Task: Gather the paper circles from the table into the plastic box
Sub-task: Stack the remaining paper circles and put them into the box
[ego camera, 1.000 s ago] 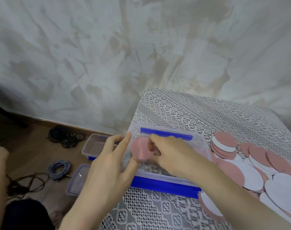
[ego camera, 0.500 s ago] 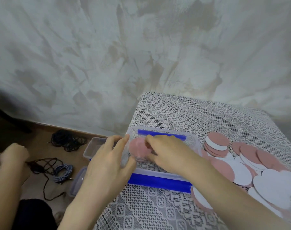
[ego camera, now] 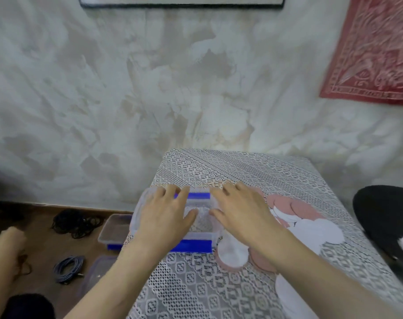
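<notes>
Head view: left hand (ego camera: 166, 212) & right hand (ego camera: 244, 215) flat, empty, over plastic box (ego camera: 191, 246). Many paper circles (ego camera: 315, 229) on bench (ego camera: 218, 295); lots left to do.

Clear plastic box (ego camera: 192, 245), 2 blue latches, sits level at worktop (ego camera: 218, 171) left edge. Paper circles (ego camera: 311, 229), pink and white, lie flat and overlapping just right of it.

A red patterned cloth (ego camera: 375, 54) hangs on the mottled plaster wall (ego camera: 126, 88) above a brown floor (ego camera: 46, 247) with coiled cables (ego camera: 75, 223).
</notes>
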